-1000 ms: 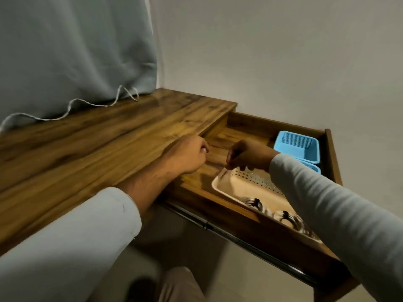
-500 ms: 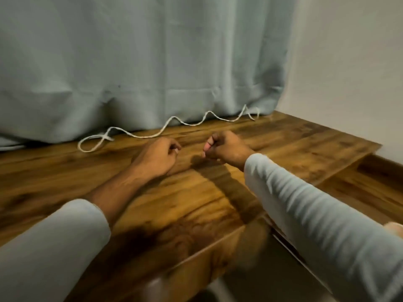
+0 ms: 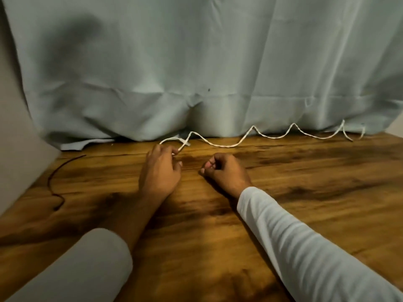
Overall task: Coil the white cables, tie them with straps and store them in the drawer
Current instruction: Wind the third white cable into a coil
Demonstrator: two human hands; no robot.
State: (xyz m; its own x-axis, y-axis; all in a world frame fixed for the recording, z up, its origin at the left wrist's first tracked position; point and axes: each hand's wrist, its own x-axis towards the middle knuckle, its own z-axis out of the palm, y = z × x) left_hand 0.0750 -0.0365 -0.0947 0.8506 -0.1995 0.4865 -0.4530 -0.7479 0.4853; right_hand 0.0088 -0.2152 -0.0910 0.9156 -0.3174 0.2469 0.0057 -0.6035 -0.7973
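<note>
A pale blue-grey curtain (image 3: 196,62) filled the upper half of the view, hanging in soft folds, with its hem bunched on the back edge of a table (image 3: 305,182). The table was dark, streaky brown wood and took up the whole lower half. A strip of plain grey wall (image 3: 13,149) stood along the left edge. Two arms reached forward from the bottom of the view, each in a long white sleeve: the left sleeve (image 3: 76,269) was pushed up to leave the forearm bare, and the right sleeve (image 3: 305,247) ran down to the wrist. The left hand (image 3: 160,171) lay knuckles up near the middle of the table, its fingers curled forward and pinching the near end of the cable (image 3: 226,146). The right hand (image 3: 224,171) sat just beside it, apart from the cable, with its fingers curled tightly into the palm and the thumb against them; nothing showed inside it. The cable was thin and white and lay on the table along the curtain's hem, uncoiled, running in a row of small humps from the left hand off to the right, where it ended in a short loop. A thin dark cord (image 3: 51,177) lay in a loose curve on the wood at the far left, near the wall and well apart from both hands.
</note>
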